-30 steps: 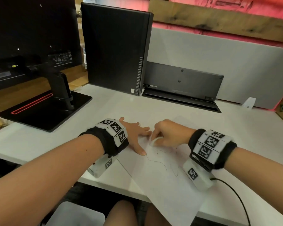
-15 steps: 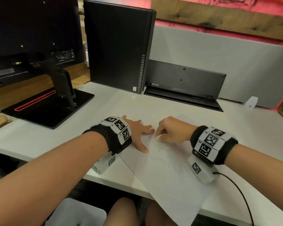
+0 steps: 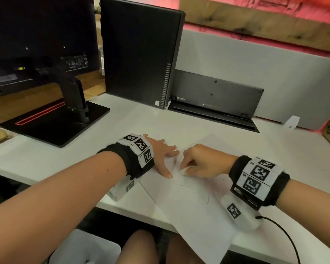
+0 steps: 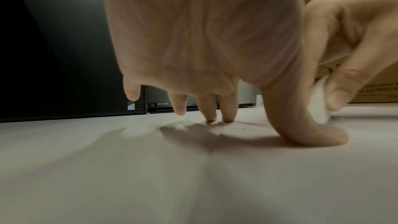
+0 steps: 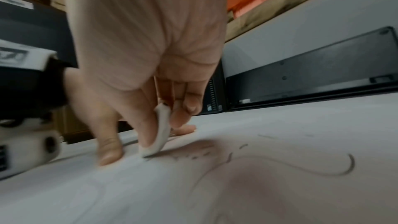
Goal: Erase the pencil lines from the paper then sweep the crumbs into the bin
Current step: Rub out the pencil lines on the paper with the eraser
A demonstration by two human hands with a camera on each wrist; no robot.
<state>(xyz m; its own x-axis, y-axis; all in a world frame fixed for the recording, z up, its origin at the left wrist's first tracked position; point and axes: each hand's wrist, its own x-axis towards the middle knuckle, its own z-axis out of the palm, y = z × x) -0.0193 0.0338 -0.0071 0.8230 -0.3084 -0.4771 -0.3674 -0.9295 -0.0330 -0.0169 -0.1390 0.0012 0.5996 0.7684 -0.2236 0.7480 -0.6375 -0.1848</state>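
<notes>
Right hand (image 3: 202, 161) pinches eraser (image 5: 160, 130) | left hand (image 3: 160, 153) flat on paper (image 3: 198, 216) | crumbs (image 5: 198, 155) only wrist-visible

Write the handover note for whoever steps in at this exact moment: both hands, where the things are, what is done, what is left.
Left hand: flat, fingers spread, pressing the paper onto the white desk.
Right hand: pinches the white eraser, its edge down on the paper beside the left thumb.
The paper lies askew, its near corner hanging over the desk's front edge.
Done: some rubbing; dark crumbs lie by the eraser.
Left: the curved pencil lines nearer the person, then sweeping crumbs into the bin. A pale container below the desk may be the bin; I cannot be sure.
</notes>
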